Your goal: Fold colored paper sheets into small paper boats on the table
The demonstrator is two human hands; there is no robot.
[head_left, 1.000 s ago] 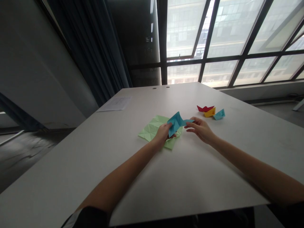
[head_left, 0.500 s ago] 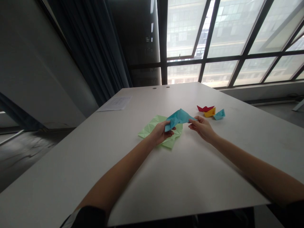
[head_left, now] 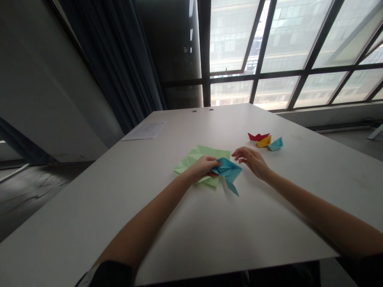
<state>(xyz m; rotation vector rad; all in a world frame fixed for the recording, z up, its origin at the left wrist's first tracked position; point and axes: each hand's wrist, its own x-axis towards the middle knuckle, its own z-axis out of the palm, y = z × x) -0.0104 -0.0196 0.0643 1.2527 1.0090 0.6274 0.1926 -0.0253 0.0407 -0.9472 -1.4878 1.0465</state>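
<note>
A partly folded blue sheet of paper [head_left: 228, 170] is pinched at its left end by my left hand [head_left: 206, 166]. One pointed flap of it hangs down toward me. My right hand [head_left: 250, 159] hovers just beyond its right side, apart from it, with curved fingers spread and nothing in them. Under my left hand a creased light green sheet of paper [head_left: 191, 158] lies spread out on the table, partly hidden by the hand and the blue paper.
On the white table [head_left: 179, 231], at the right, sit a red paper boat [head_left: 257, 137], a yellow paper boat [head_left: 264, 141] and a light blue paper boat [head_left: 276, 144], close together. A printed sheet [head_left: 145, 130] lies at the left edge. Windows [head_left: 233, 40] stand behind.
My right hand has let go of the blue paper. My left hand has turned the paper, so its free end has swung down and toward me.
</note>
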